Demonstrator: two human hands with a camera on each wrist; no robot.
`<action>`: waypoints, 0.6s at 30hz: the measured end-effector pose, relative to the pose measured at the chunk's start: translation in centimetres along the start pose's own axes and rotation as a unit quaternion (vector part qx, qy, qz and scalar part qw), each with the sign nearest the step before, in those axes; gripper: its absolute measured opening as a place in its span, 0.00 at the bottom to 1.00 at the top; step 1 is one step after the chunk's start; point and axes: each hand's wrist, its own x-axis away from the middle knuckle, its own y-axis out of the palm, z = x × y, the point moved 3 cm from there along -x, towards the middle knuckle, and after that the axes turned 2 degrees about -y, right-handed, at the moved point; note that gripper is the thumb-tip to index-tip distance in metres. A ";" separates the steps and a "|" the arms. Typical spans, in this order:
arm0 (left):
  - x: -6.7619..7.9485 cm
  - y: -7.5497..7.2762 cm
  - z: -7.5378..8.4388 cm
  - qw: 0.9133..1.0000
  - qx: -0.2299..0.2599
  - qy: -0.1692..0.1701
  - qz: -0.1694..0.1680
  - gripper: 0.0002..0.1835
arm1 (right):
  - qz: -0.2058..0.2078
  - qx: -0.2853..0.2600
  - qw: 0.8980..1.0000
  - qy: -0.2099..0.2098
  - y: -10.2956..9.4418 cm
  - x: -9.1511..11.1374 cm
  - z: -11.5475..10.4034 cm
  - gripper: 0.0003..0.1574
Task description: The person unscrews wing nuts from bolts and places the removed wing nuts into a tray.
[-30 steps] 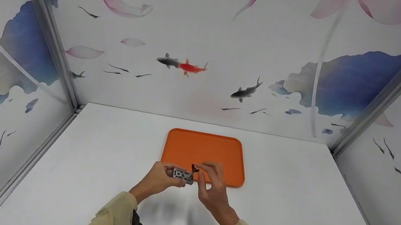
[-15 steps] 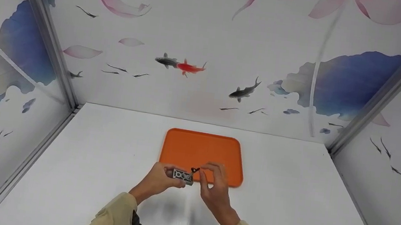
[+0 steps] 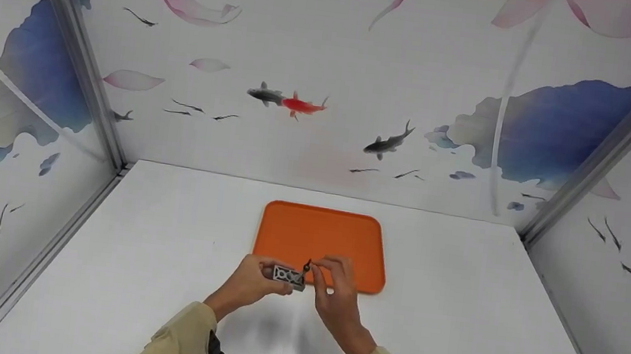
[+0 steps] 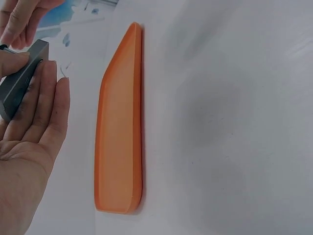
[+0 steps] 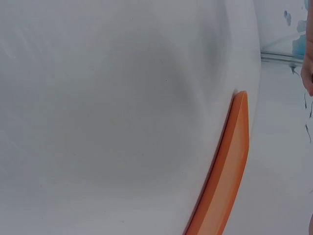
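Note:
My left hand [image 3: 250, 279] grips a small grey rectangular block [image 3: 287, 277] with cut-out openings in its face, thumb along the lower edge. The block's smooth dark side [image 4: 22, 81] lies across the fingers in the left wrist view. From the block's right end sticks a small black winged piece [image 3: 307, 267] on a thin stem. My right hand [image 3: 337, 298] pinches this piece between thumb and fingertips. Both hands are raised over the near edge of the orange tray [image 3: 321, 234]. Only a sliver of a hand [image 5: 308, 63] shows in the right wrist view.
The orange tray lies flat on a white table [image 3: 180, 215], towards the back wall. Printed white panels [image 3: 335, 54] with fish and petals enclose the table at the back and sides, joined by grey metal posts [image 3: 77, 49].
The black piece has turned, from leaning out to the right half a second ago to standing nearly upright now. My right fingertips have shifted slightly with it; the left hand keeps the block still.

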 end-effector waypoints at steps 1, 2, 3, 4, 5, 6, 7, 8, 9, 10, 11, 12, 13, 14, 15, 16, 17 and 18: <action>0.0 0.1 0.0 1.000 0.000 0.001 0.000 0.20 | -0.001 -0.004 1.000 0.000 0.0 0.0 0.0 0.12; 0.1 0.1 0.0 1.000 0.000 0.000 0.000 0.20 | -0.003 -0.008 1.000 0.002 0.1 0.1 -0.1 0.11; 0.1 0.1 0.1 1.000 -0.001 -0.001 0.001 0.20 | -0.003 -0.014 1.000 0.002 0.1 0.1 -0.1 0.11; 0.2 0.2 0.1 1.000 -0.001 -0.002 0.001 0.20 | -0.005 -0.022 1.000 0.005 0.1 0.2 -0.1 0.11; 0.2 0.2 0.1 1.000 -0.002 -0.001 0.001 0.20 | -0.007 -0.030 0.999 0.009 0.1 0.3 -0.2 0.11; 0.1 0.2 0.1 1.000 -0.003 0.000 0.002 0.21 | -0.009 -0.035 0.999 0.012 0.1 0.3 -0.2 0.12; 0.1 0.2 0.1 1.000 -0.004 0.000 0.002 0.21 | -0.011 -0.040 0.999 0.015 0.1 0.4 -0.2 0.13; 0.1 0.2 0.2 1.000 -0.004 0.000 0.003 0.21 | -0.013 -0.045 0.999 0.017 0.2 0.4 -0.3 0.14; 0.2 0.2 0.2 1.000 -0.005 -0.002 0.004 0.21 | -0.014 -0.049 0.999 0.018 0.1 0.5 -0.3 0.15; 0.2 0.2 0.1 1.000 -0.005 -0.003 0.005 0.20 | -0.016 -0.052 0.998 0.021 0.1 0.5 -0.3 0.16; 0.1 0.2 0.1 1.000 -0.005 -0.003 0.004 0.20 | -0.017 -0.054 0.998 0.022 0.1 0.5 -0.3 0.16; 0.2 0.1 0.1 1.000 -0.006 -0.004 0.005 0.20 | -0.018 -0.056 0.998 0.022 0.1 0.5 -0.3 0.16; 0.2 0.1 0.1 1.000 -0.006 -0.005 0.005 0.20 | -0.019 -0.057 0.998 0.021 0.1 0.5 -0.3 0.16; 0.2 0.1 0.1 1.000 -0.006 -0.006 0.005 0.20 | -0.020 -0.058 0.998 0.018 0.1 0.5 -0.3 0.16; 0.2 0.1 0.1 1.000 -0.005 -0.006 0.005 0.20 | -0.022 -0.058 0.998 0.016 0.0 0.5 -0.3 0.15; 0.2 0.1 0.1 1.000 -0.004 -0.004 0.004 0.20 | -0.023 -0.056 0.998 0.013 0.0 0.5 -0.3 0.14; 0.2 0.1 0.1 1.000 -0.003 -0.003 0.003 0.20 | -0.024 -0.053 0.998 0.010 0.0 0.5 -0.3 0.14; 0.2 0.1 0.1 1.000 -0.003 -0.002 0.003 0.20 | -0.025 -0.050 0.998 0.005 0.0 0.5 -0.3 0.13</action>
